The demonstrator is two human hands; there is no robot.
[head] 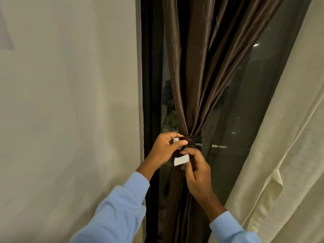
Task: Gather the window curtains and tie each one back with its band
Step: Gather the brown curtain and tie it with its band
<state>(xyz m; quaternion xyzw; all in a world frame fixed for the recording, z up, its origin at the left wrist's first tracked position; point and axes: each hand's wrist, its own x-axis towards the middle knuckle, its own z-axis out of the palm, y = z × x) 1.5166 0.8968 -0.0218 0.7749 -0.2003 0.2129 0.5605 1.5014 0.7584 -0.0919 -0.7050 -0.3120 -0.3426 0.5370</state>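
Note:
A dark brown satin curtain (199,71) hangs in front of the window, bunched to a narrow waist near the frame. A brown band (192,139) wraps that waist. My left hand (165,148) pinches one end of the band, where a small white patch shows under the thumb. Just below, my right hand (196,170) pinches the other end, a white fastening patch (181,159) facing me. The two hands nearly touch. A cream curtain (284,155) hangs loose at the right.
A pale wall (70,111) fills the left half. The black window frame (149,85) runs down beside it. Dark glass (249,106) with reflections lies behind the brown curtain. My light blue sleeves (119,211) reach up from the bottom.

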